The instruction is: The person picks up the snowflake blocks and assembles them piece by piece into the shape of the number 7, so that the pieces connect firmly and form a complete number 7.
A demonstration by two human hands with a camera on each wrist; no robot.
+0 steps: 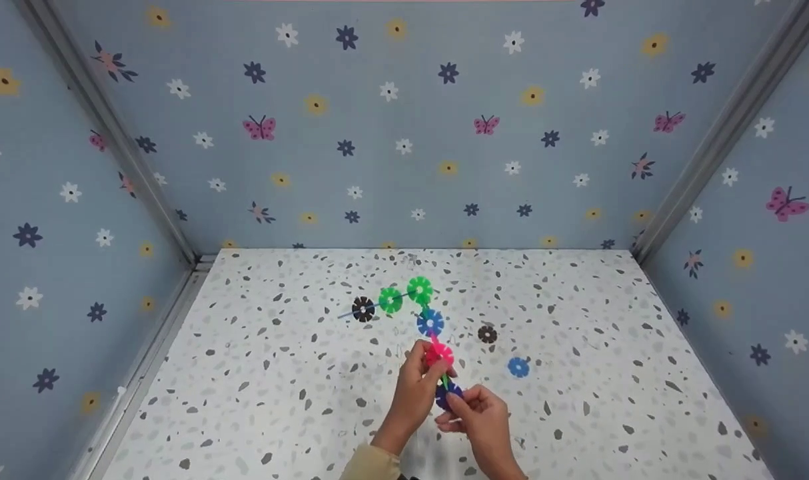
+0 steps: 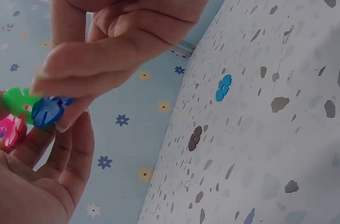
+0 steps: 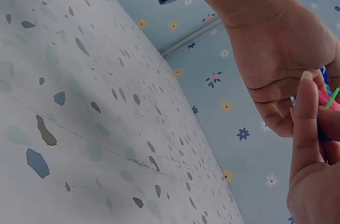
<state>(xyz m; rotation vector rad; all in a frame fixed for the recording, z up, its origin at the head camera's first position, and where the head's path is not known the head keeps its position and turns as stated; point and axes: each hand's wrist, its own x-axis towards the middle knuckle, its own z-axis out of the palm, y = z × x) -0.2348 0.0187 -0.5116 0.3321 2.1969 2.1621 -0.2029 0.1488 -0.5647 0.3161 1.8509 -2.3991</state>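
A chain of notched interlocking discs runs up from my hands in the head view. My left hand pinches the pink disc between thumb and fingers. Below it, a green disc stands edge-on and meets a dark blue disc. My right hand pinches that dark blue disc. Above the pink one follow a blue disc, two green discs and a black disc. In the left wrist view the green disc touches the blue disc. Fingers mostly hide the pieces in the right wrist view.
On the speckled white tabletop, a loose dark brown disc and a loose blue disc lie right of the chain. Flower-patterned blue panels stand behind and on both sides, with grey metal posts at the corners.
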